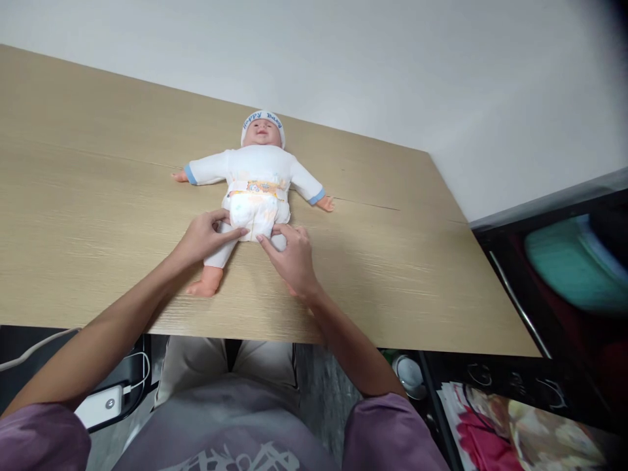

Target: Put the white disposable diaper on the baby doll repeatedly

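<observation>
A baby doll [259, 161] in a white outfit with blue cuffs and a "Happy Baby" cap lies face up on the wooden table [392, 261]. Around its hips is a white diaper [252, 209] with a patterned orange waist strip. My left hand [203, 237] pinches the diaper's edge at the leg on the left, thumb on the front. On the other leg edge, my right hand [292, 252] has thumb and fingers closed on the diaper. That hand and wrist hide most of the doll's leg on the right.
A white wall [343, 72] runs behind the table. Below the front edge, a white power bank [101, 407] with a cable lies at left. At right are a shelf with a teal item [574, 261], a round-lidded container [409, 374] and pink cloth [485, 441].
</observation>
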The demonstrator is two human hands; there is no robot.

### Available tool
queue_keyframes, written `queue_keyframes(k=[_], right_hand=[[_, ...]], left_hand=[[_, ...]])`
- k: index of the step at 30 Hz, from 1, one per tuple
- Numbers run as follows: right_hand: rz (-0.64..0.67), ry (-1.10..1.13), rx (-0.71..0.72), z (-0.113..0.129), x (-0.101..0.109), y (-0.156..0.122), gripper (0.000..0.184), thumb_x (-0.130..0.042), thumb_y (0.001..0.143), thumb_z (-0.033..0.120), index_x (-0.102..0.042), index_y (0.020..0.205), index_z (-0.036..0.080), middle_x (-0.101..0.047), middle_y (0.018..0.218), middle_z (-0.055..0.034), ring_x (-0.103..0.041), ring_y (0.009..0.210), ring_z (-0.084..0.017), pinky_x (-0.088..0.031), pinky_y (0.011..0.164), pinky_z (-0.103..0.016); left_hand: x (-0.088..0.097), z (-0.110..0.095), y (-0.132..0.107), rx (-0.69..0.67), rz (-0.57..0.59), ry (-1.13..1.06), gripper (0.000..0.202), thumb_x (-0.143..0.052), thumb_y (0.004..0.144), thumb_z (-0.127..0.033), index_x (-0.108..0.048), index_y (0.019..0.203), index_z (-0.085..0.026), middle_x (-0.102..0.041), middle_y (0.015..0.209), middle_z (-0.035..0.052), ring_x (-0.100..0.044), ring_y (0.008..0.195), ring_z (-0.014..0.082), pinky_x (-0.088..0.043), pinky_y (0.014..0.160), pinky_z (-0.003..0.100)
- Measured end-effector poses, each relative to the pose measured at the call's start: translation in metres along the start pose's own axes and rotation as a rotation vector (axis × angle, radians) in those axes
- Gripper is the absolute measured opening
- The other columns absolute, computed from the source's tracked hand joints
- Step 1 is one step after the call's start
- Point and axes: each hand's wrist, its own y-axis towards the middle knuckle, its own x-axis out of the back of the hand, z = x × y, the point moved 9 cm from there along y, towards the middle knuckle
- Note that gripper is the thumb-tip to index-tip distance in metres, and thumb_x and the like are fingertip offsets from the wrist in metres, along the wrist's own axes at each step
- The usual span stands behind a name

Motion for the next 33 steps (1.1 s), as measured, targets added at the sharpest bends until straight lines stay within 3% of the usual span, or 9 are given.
queue_keyframes(k=[2, 6, 11, 17, 22, 28, 30, 33], right_hand=[[0.012, 0.020, -0.019, 0.000, 0.000, 0.000, 0.018, -0.084, 0.103, 0.043, -0.077, 0.100, 0.027, -0.086, 0.108, -0.0066, -0.069, 0.108, -0.032, -0.054, 0.105, -0.048], [0.027, 0.092, -0.062, -0.004, 0.001, 0.001, 0.024, -0.083, 0.101, 0.050, -0.076, 0.102, 0.027, -0.083, 0.106, -0.0067, -0.067, 0.108, -0.032, -0.054, 0.103, -0.047], [0.027, 0.206, -0.152, -0.016, 0.002, 0.003, 0.032, -0.080, 0.099, 0.059, -0.074, 0.098, 0.027, -0.077, 0.096, -0.0038, -0.066, 0.102, -0.029, -0.054, 0.095, -0.042], [0.028, 0.282, -0.149, -0.017, -0.001, 0.003, 0.032, -0.077, 0.100, 0.059, -0.075, 0.103, 0.026, -0.080, 0.097, -0.0032, -0.067, 0.102, -0.029, -0.052, 0.094, -0.042], [-0.028, 0.185, -0.093, -0.011, 0.001, 0.000, 0.027, -0.076, 0.105, 0.053, -0.076, 0.105, 0.026, -0.079, 0.099, -0.0053, -0.067, 0.105, -0.030, -0.054, 0.099, -0.044], [-0.128, 0.077, -0.017, -0.008, 0.013, 0.000, 0.017, -0.081, 0.103, 0.041, -0.080, 0.109, 0.025, -0.070, 0.128, -0.0125, -0.067, 0.127, -0.032, -0.053, 0.120, -0.052], [-0.075, 0.076, -0.024, -0.010, 0.015, -0.003, 0.019, -0.080, 0.104, 0.039, -0.083, 0.117, 0.026, -0.068, 0.129, -0.0122, -0.068, 0.126, -0.032, -0.055, 0.119, -0.051], [0.017, 0.101, -0.026, -0.015, 0.024, -0.012, 0.029, -0.074, 0.107, 0.041, -0.083, 0.133, 0.029, -0.071, 0.126, -0.0103, -0.069, 0.104, -0.026, -0.062, 0.103, -0.046]], left_hand=[[-0.004, 0.004, 0.003, 0.034, 0.058, -0.116, 0.057, -0.092, 0.089, -0.068, -0.083, 0.110, -0.016, -0.080, 0.103, 0.0073, -0.068, 0.091, 0.0238, -0.047, 0.080, 0.033], [-0.013, 0.010, 0.005, 0.135, 0.140, -0.452, 0.063, -0.098, 0.085, -0.063, -0.083, 0.123, -0.015, -0.083, 0.122, 0.0127, -0.075, 0.109, 0.0295, -0.056, 0.093, 0.037], [-0.017, 0.015, 0.004, 0.212, 0.168, -0.635, 0.063, -0.100, 0.086, -0.058, -0.080, 0.128, -0.015, -0.082, 0.128, 0.0161, -0.077, 0.109, 0.0297, -0.060, 0.092, 0.039], [-0.014, 0.021, 0.008, 0.184, 0.159, -0.597, 0.063, -0.099, 0.087, -0.063, -0.080, 0.122, -0.015, -0.083, 0.118, 0.0137, -0.076, 0.099, 0.0264, -0.058, 0.084, 0.036], [-0.014, 0.018, 0.007, 0.148, 0.107, -0.599, 0.063, -0.099, 0.086, -0.066, -0.078, 0.117, -0.015, -0.082, 0.118, 0.0119, -0.075, 0.100, 0.0248, -0.055, 0.084, 0.033], [-0.009, 0.008, 0.001, 0.122, 0.068, -0.539, 0.063, -0.099, 0.085, -0.065, -0.078, 0.118, -0.015, -0.082, 0.117, 0.0120, -0.075, 0.103, 0.0255, -0.056, 0.087, 0.034], [-0.005, 0.003, -0.004, 0.127, 0.119, -0.504, 0.064, -0.098, 0.086, -0.065, -0.080, 0.124, -0.016, -0.083, 0.125, 0.0135, -0.076, 0.109, 0.0280, -0.058, 0.093, 0.037], [0.010, -0.003, -0.011, 0.134, 0.184, -0.421, 0.065, -0.095, 0.088, -0.068, -0.083, 0.131, -0.019, -0.083, 0.134, 0.0150, -0.076, 0.122, 0.0341, -0.060, 0.102, 0.043]])
